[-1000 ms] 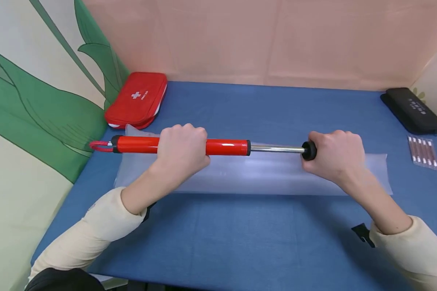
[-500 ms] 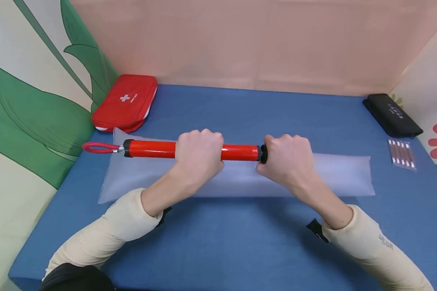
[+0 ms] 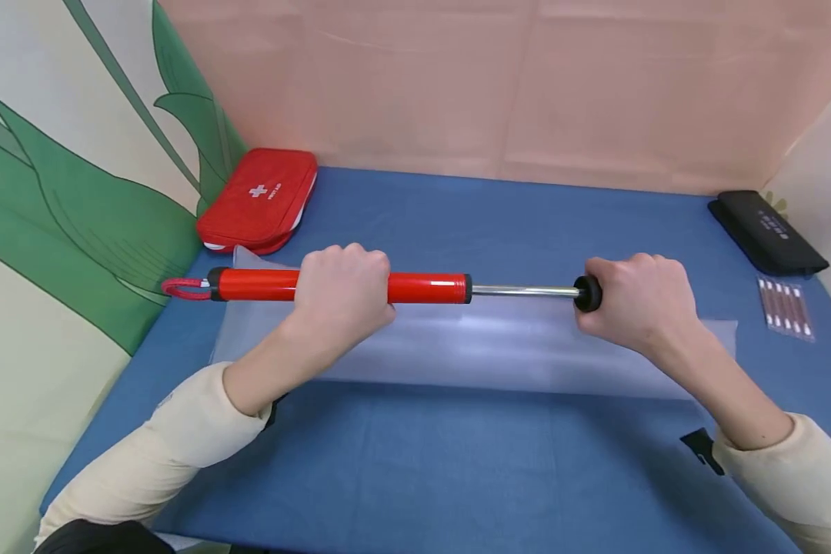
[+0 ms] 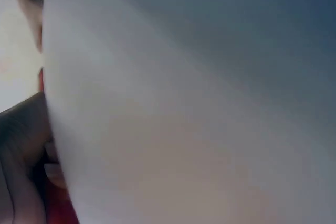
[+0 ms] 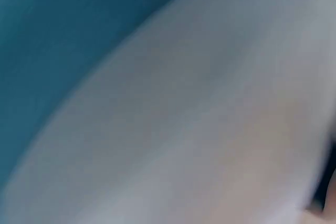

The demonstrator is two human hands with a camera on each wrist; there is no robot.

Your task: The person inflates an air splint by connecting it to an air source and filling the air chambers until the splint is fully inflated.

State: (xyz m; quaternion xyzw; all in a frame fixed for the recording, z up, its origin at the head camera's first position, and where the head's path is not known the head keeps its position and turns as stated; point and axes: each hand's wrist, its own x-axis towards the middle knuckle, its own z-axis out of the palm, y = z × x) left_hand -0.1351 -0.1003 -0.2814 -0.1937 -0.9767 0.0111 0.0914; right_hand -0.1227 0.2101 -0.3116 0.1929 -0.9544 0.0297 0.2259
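Note:
In the head view a red hand pump lies level across the middle, with a red loop at its left end. My left hand grips the pump's barrel around its middle. The chrome rod is drawn far out, and my right hand holds the black handle at its end. Below the pump a long, see-through plastic bag lies on the blue table. A blurred pale sleeve fills much of the left wrist view; part of the left hand shows at that view's lower left edge.
A red first aid case sits at the back left. Along the right side lie a black zip pouch and a small packet of swabs. The blue cloth-covered table meets a pink backdrop behind.
My right hand pushed the handle in against the barrel half a second ago, then drew it out to the right again. The left hand keeps its grip. The head view has shifted slightly.

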